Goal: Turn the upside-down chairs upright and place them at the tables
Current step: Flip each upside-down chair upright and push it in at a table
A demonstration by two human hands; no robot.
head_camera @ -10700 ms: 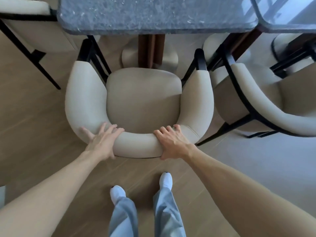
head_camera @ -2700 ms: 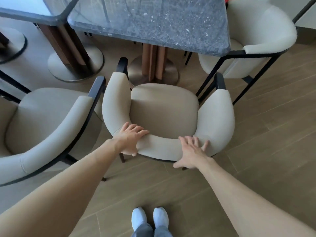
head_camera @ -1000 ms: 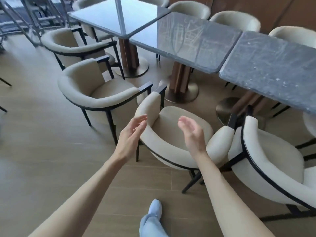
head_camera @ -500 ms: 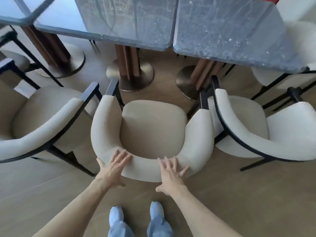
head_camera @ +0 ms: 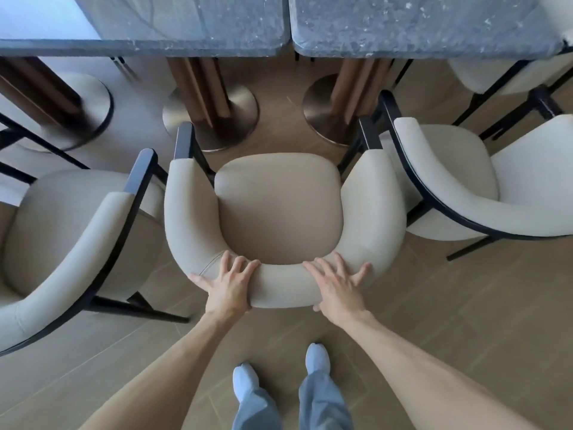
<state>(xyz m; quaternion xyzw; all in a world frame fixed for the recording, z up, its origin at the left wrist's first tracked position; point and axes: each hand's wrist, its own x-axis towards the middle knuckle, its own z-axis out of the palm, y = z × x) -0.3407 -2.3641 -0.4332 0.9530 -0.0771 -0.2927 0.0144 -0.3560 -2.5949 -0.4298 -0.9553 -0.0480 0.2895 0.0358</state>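
Below the head camera, at the middle of the scene, an upright cream armchair [head_camera: 279, 209] stands on the wooden floor [head_camera: 465, 321], its open front facing the far side where two dark stone counters [head_camera: 192, 23] meet edge to edge. Both hands rest on the top of its curved backrest: the left hand [head_camera: 229, 287] lies with fingers spread and straight over the left part of the rim, thumb out to the left, and the right hand [head_camera: 338, 287] lies likewise spread on the right part, thumb tucked under the near edge. Neither hand curls round the padding. Under the counters stand wooden pedestals on round metal bases [head_camera: 217, 116], just beyond the chair's black arm ends. A second cream armchair [head_camera: 71, 243] stands just beside it on the left, and a third [head_camera: 465, 187] on the right, its black frame very close to the middle chair's right arm. Near the bottom, two feet in pale socks [head_camera: 245, 380] and grey-blue trouser legs show
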